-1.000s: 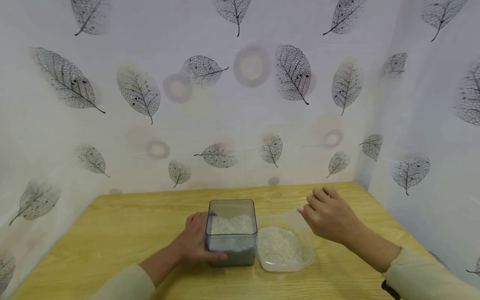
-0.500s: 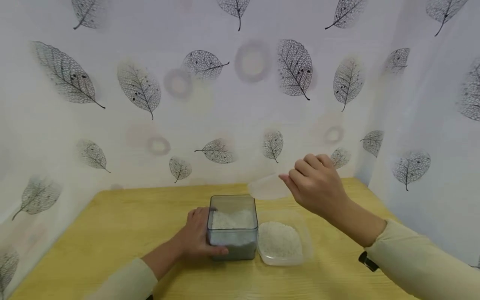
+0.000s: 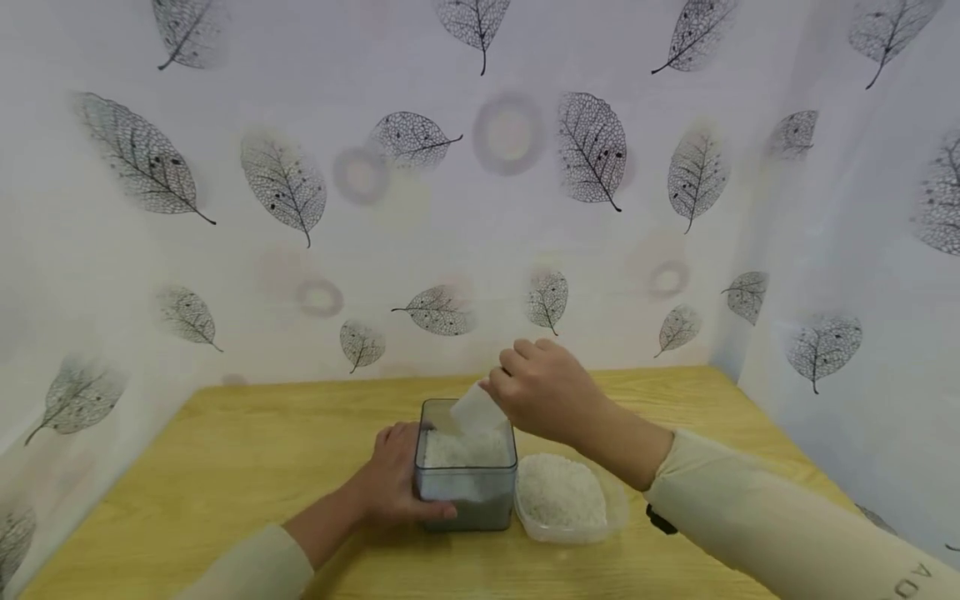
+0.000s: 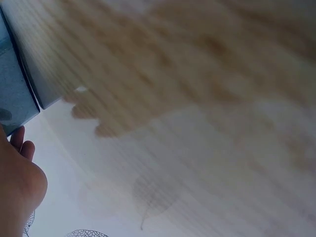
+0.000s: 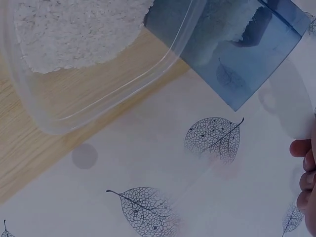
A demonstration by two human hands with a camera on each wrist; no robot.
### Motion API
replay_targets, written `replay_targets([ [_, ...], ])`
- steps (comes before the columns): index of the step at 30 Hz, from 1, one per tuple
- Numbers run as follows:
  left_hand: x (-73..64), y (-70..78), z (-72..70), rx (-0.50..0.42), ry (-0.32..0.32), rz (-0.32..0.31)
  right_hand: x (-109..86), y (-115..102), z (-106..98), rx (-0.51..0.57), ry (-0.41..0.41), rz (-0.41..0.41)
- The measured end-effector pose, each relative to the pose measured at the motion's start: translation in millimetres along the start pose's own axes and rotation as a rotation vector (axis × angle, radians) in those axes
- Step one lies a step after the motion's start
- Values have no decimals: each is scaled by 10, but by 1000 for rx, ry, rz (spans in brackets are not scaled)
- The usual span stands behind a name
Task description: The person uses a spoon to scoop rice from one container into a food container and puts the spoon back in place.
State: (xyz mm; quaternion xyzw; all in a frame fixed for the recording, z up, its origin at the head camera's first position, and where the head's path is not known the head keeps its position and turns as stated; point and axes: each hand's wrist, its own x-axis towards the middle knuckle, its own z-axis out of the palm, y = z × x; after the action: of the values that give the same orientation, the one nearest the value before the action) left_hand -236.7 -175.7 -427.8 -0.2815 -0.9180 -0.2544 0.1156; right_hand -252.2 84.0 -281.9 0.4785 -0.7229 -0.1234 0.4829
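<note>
A see-through grey square container [image 3: 468, 504] with rice [image 3: 461, 448] in it stands in the middle of the table. My left hand [image 3: 392, 475] grips its left side, thumb across the front. In the left wrist view, part of the left hand [image 4: 19, 182] shows beside the container wall [image 4: 17, 79]. My right hand [image 3: 547, 392] pinches a translucent white plastic scoop [image 3: 476, 410], tilted down over the container's opening. Right of the container, touching or nearly so, sits a clear shallow tub [image 3: 617, 504] holding more rice [image 3: 561, 492]. The right wrist view shows curled right-hand fingers [image 5: 307, 182] at its edge.
The wooden table [image 3: 262, 450] ends at a pale cloth backdrop [image 3: 480, 217] with leaf prints, which also runs along both sides. A dark band [image 3: 661, 520] sits at the right wrist.
My right hand has lifted the scoop from over the tub, carried it left and tipped it over the grey container. The left hand keeps its hold in the same place.
</note>
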Motion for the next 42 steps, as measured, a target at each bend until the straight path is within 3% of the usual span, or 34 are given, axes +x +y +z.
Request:
replay_targets([
  [5,2,12,5,-9,16,19,85,-75,63,-56,-81,-110],
  [14,-6,25,-29,-20,10,5,254,-80,73,-90,-105,-298],
  [18,2,11,-31,-35,8,-8,300,-116,77,-105,-193,-369],
  [21,6,-1,-23,-47,-13,-28,273,-177,113,-82,-317,-395],
  [24,6,-2,-13,-42,-28,-33,216,-243,172,-14,-466,-363],
  [27,-1,-1,-10,-37,-21,-20,180,-296,238,74,-565,-281],
  [31,-14,7,-12,-22,-1,-1,181,-340,294,147,-629,-190],
  [37,-17,18,-22,-21,-14,-12,235,-415,327,160,-783,-105],
  [42,-1,35,-34,-48,-56,-46,242,-472,360,150,-792,-69],
])
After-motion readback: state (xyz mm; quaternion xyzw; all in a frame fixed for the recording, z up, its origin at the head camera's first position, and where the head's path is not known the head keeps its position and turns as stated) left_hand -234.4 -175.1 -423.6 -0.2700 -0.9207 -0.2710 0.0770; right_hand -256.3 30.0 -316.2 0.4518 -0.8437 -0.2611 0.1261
